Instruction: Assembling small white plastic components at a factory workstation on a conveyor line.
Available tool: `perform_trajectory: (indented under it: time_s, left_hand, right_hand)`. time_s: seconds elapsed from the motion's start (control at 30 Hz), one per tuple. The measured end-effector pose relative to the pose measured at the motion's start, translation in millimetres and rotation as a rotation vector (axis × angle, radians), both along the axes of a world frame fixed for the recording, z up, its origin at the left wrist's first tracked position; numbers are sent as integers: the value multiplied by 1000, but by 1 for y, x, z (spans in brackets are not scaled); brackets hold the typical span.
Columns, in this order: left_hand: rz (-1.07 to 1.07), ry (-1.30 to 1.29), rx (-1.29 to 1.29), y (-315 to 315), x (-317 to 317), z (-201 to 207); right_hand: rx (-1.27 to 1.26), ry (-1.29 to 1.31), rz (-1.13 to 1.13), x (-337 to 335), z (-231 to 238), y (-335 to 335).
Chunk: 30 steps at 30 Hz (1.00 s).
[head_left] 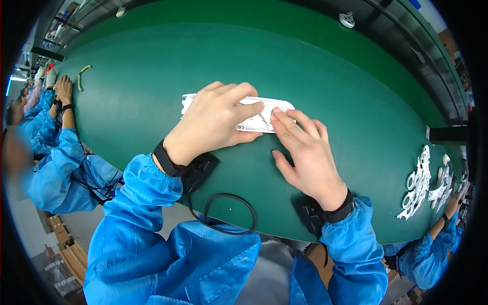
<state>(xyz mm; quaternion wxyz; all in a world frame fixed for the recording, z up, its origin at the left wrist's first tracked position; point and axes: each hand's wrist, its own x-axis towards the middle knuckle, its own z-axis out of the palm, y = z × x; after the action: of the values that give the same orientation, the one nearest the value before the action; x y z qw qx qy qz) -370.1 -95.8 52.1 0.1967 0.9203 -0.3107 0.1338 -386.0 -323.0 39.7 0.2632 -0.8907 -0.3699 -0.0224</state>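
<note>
A long white plastic housing (254, 122) with a rounded right end lies on the green table, its hollow side up. My left hand (216, 112) is closed over its left part, fingers along the far edge and thumb at the near edge. Beneath that hand much of the housing is hidden. My right hand (307, 152) rests its fingertips on the rounded end, index and middle fingers pressing inside. Its thumb is stretched apart and touches nothing. Small dark details show inside the housing between the hands; I cannot make out what they are.
White plastic parts (418, 183) are piled at the right of the green table (335, 76). A yellow-green strip (80, 79) lies at the far left. A black cable (231, 195) loops by the near edge. Co-workers in blue sleeves sit at left (56, 152) and right (424, 256).
</note>
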Motion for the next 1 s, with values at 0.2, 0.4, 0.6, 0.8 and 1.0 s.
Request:
perform_trajectory:
  time_s: [0.2,0.4,0.6,0.8,1.0]
  left_hand:
    - [-1,-28,-54,1,2,-6]
    - [21,-35,4,-3,2,3]
    - [2,185,-169,3,15,4]
    - [114,-178,-513,47,19,20]
    - [482,63,-848,78,49,-52]
  right_hand:
    - [29,-11,26,-1,-9,-3]
    - [-19,-23,-23,-2,6,0]
    - [9,-26,-56,3,-5,-4]
    - [161,-143,-104,16,-18,5]
    - [254,-293,-324,108,-38,-36]
